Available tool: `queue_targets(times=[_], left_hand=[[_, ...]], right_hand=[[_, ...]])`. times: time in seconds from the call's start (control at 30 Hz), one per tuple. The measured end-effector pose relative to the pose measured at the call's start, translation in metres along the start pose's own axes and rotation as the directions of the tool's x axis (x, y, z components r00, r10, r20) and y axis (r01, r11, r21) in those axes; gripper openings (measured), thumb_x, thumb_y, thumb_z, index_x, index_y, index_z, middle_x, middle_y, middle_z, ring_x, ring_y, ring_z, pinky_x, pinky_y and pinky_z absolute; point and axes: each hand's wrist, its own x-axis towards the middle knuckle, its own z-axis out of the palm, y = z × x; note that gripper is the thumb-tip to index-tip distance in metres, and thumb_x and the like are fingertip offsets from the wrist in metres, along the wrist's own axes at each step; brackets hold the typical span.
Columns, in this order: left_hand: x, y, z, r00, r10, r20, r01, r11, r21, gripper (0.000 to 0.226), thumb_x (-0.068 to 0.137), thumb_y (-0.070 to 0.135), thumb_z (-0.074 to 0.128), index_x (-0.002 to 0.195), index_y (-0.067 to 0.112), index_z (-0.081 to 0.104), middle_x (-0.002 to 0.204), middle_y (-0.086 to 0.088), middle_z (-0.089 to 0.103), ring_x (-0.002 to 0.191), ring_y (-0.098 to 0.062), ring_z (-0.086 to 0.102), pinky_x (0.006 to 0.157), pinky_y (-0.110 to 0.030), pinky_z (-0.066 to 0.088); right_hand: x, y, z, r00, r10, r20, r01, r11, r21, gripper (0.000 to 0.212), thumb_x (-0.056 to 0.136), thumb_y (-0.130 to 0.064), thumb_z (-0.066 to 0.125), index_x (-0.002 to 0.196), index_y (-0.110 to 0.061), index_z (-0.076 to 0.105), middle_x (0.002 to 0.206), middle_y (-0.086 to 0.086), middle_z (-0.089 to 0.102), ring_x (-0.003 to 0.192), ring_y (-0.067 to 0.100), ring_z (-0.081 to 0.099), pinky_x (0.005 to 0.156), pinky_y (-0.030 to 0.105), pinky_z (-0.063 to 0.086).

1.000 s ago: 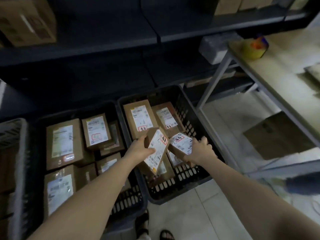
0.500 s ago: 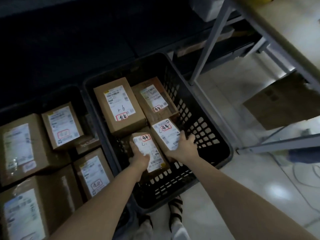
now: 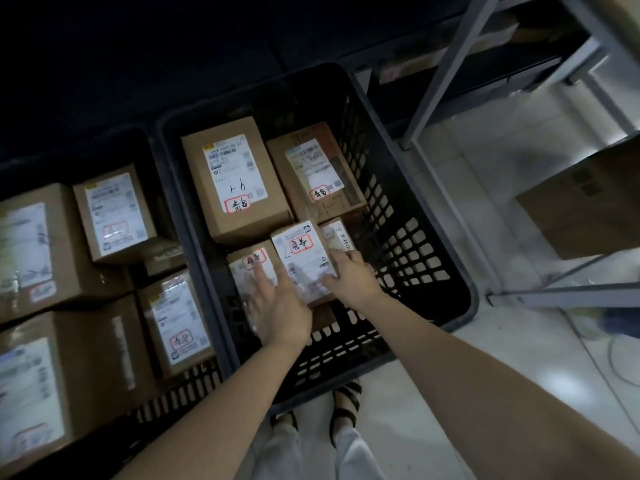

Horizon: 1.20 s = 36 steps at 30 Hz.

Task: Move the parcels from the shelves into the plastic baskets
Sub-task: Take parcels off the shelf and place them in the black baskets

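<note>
A black plastic basket (image 3: 460, 271) stands on the floor in front of me with several labelled cardboard parcels inside. Two bigger parcels (image 3: 235, 181) (image 3: 318, 171) lie at its far end. My left hand (image 3: 277, 306) rests flat, fingers straight, on a small parcel (image 3: 251, 263) at the near left. My right hand (image 3: 349, 275) grips the near right corner of another small parcel (image 3: 299, 252) lying beside it, thumb on its label. A third small parcel (image 3: 337, 235) shows just behind. A second basket (image 3: 194, 393) on the left holds several larger parcels (image 3: 114, 213).
Dark shelving runs along the back. A grey metal table frame (image 3: 446, 64) stands to the right, with a cardboard box (image 3: 588, 202) on the floor beneath it. My sandalled feet (image 3: 346, 403) stand on pale tiles against the basket's near edge. A cable (image 3: 620, 358) lies at right.
Both small parcels have gone down into the right basket. My left hand has let go of its parcel and now lies flat on it. The view has tilted downward.
</note>
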Motion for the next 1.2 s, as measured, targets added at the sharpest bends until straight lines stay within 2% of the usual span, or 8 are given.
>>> queue_targets(times=[0.13,0.23,0.4,0.5,0.63,0.87,1.07,1.2], left_hand=[[0.018,0.018,-0.008,0.935,0.340,0.103,-0.349,0.933,0.086,0.058,0.099,0.023,0.041,0.151,0.030,0.016,0.161,-0.002,-0.004,0.147,-0.027,-0.013,0.118,-0.043,-0.003],[0.044,0.028,-0.011,0.850,0.467,0.242,-0.519,0.822,0.237,0.046,0.102,0.030,0.034,0.147,0.033,0.028,0.161,0.001,0.000,0.147,-0.029,-0.013,0.117,-0.047,-0.005],[0.069,0.036,-0.009,0.836,0.465,0.290,-0.546,0.756,0.362,0.035,0.101,0.041,0.027,0.129,0.035,0.048,0.161,0.006,0.000,0.146,-0.032,-0.014,0.108,-0.065,-0.013],[0.075,0.038,-0.008,0.838,0.457,0.299,-0.542,0.765,0.349,0.032,0.100,0.044,0.028,0.120,0.031,0.050,0.160,0.006,0.002,0.146,-0.034,-0.012,0.107,-0.073,-0.004],[0.078,0.031,-0.003,0.835,0.488,0.254,-0.549,0.764,0.338,0.029,0.099,0.043,0.035,0.118,0.027,0.049,0.158,0.004,0.006,0.146,-0.032,-0.006,0.105,-0.072,0.002],[0.078,0.036,-0.007,0.834,0.504,0.225,-0.552,0.774,0.311,0.025,0.097,0.043,0.038,0.111,0.027,0.052,0.155,0.003,0.015,0.144,-0.030,0.000,0.108,-0.068,0.008],[0.078,0.033,-0.010,0.815,0.527,0.241,-0.579,0.756,0.305,0.026,0.098,0.041,0.036,0.113,0.026,0.052,0.155,0.002,0.015,0.144,-0.031,0.001,0.109,-0.068,0.010],[0.078,0.031,-0.013,0.810,0.542,0.224,-0.585,0.771,0.250,0.023,0.098,0.039,0.039,0.111,0.025,0.052,0.155,0.003,0.015,0.144,-0.030,0.000,0.109,-0.068,0.008]], right_hand=[[0.011,0.011,-0.016,0.997,-0.032,-0.067,0.031,0.999,-0.028,0.038,0.098,-0.029,0.044,0.135,-0.021,0.052,0.136,0.015,0.044,0.122,0.038,0.045,0.100,0.046,0.045],[0.024,0.021,-0.026,0.996,-0.024,-0.084,0.011,0.988,-0.152,0.044,0.099,-0.025,0.044,0.142,-0.026,0.043,0.146,0.011,0.035,0.128,0.035,0.038,0.101,0.048,0.043],[0.041,0.021,-0.019,0.996,-0.024,0.086,0.046,0.965,-0.260,0.060,0.094,-0.016,0.049,0.147,-0.037,0.030,0.152,0.007,0.020,0.133,0.036,0.030,0.104,0.048,0.040],[0.045,0.021,-0.018,0.994,0.015,0.109,0.027,0.926,-0.376,0.066,0.093,-0.026,0.053,0.147,-0.046,0.020,0.156,0.007,0.011,0.137,0.037,0.023,0.105,0.055,0.035],[0.049,0.031,-0.023,0.990,0.049,0.129,0.006,0.919,-0.394,0.079,0.090,-0.037,0.055,0.144,-0.058,0.001,0.161,0.006,-0.007,0.143,0.042,0.010,0.109,0.061,0.027],[0.049,0.040,-0.021,0.988,0.108,0.112,-0.068,0.948,-0.312,0.080,0.089,-0.054,0.054,0.141,-0.062,-0.006,0.161,0.010,-0.015,0.144,0.046,0.005,0.109,0.067,0.021],[0.047,0.035,-0.019,0.989,0.083,0.123,-0.050,0.966,-0.254,0.082,0.092,-0.028,0.057,0.144,-0.059,0.001,0.160,0.008,-0.019,0.145,0.043,0.002,0.111,0.064,0.022],[0.048,0.040,-0.020,0.990,0.097,0.099,-0.072,0.969,-0.235,0.087,0.088,-0.034,0.061,0.144,-0.059,-0.001,0.160,0.009,-0.016,0.144,0.044,0.007,0.110,0.065,0.025]])
